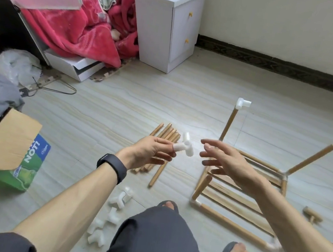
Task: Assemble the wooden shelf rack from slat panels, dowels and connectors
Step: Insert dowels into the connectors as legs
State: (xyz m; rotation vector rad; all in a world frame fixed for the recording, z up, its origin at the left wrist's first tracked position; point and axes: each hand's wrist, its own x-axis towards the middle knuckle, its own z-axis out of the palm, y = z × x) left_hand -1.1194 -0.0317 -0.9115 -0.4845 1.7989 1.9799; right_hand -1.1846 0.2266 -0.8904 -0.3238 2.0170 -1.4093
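My left hand (150,152) pinches a white plastic connector (185,146) at its fingertips, held above a pile of loose wooden dowels (164,138) on the floor. My right hand (225,161) hovers just right of the connector, fingers spread and holding nothing. Under it lies a partly built rack: a slat panel (235,193) framed by dowels, with upright dowels at its corners. The far upright (229,122) carries a white connector (242,104) on top; the right upright (313,159) has a bare end. Several spare white connectors (112,213) lie by my left knee.
A cardboard box (4,152) stands at the left. A white bedside cabinet (169,21) and a red blanket (76,28) are at the back. A small wooden mallet (312,215) lies on the floor at the right. My knees fill the bottom of the view.
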